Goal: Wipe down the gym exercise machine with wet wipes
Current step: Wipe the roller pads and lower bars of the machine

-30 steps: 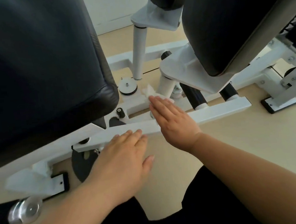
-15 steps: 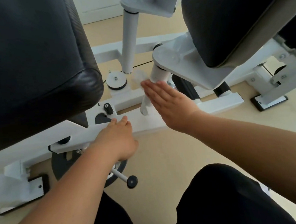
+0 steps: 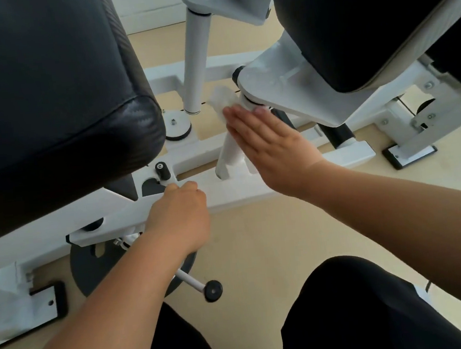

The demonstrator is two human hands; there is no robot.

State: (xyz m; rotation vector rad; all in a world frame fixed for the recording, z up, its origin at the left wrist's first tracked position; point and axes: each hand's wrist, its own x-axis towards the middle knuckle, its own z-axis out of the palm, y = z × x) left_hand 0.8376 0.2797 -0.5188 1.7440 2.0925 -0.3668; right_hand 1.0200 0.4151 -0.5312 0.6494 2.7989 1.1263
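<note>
The wet wipe (image 3: 222,100) is blurred and mostly covered by the right hand (image 3: 273,147). The hand's straight, close-set fingers press it against the slanted white post (image 3: 229,154) just below the white bracket (image 3: 285,84) of the exercise machine. The left hand (image 3: 179,211) curls its fingers over the far edge of the white frame bar (image 3: 120,215), with the fingertips hidden. Both black pads (image 3: 47,93) are cut off by the picture's edges. The left forearm crosses a black-knobbed rod (image 3: 213,290) above the floor (image 3: 258,242).
</note>
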